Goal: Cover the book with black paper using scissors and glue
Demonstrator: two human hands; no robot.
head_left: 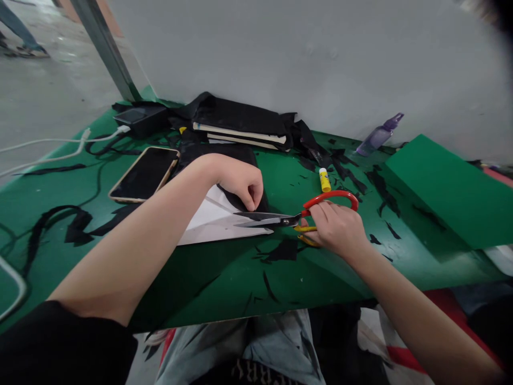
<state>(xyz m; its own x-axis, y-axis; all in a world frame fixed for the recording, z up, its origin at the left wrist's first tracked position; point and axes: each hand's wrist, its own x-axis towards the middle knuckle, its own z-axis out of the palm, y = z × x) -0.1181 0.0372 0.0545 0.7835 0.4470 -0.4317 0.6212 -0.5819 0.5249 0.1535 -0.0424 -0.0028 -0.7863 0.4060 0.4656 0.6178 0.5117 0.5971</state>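
Black sleeve (68, 345), left hand (241, 181) in pinch on dark sheet (234, 198), right hand (337, 227) around steel scissors (286, 221)

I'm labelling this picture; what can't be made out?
All in the head view:
Whether the left hand pinches anything: hidden by its curled fingers.
The white sheet's left end: behind the left forearm.
Part of the scissors: behind the right hand.
Print on the yellow tube: too small.
Background person: mostly beyond the edge.
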